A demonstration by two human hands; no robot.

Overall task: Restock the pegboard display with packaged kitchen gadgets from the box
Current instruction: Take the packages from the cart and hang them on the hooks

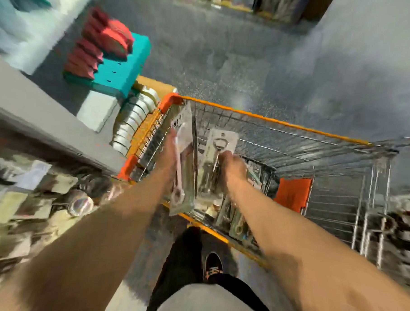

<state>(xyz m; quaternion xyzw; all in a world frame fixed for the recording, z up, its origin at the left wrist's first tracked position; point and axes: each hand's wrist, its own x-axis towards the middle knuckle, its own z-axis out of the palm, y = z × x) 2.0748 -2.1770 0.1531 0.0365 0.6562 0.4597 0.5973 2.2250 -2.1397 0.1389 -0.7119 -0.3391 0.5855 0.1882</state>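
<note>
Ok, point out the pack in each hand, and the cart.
left pack (187, 154): head view, middle of its clear front.
right pack (221, 142): head view, upper front.
cart (271, 120): head view, orange top rim.

dim, warm indoor light, pale glare on the grey floor (241, 101), heavy motion blur, wide-angle bending at the edges.

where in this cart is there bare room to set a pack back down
Bare wire floor lies along the cart's far orange rim and toward the orange flap. The near corner under the left hand and right hand is crowded with packs; shelf goods at left are cluttered too.
</note>
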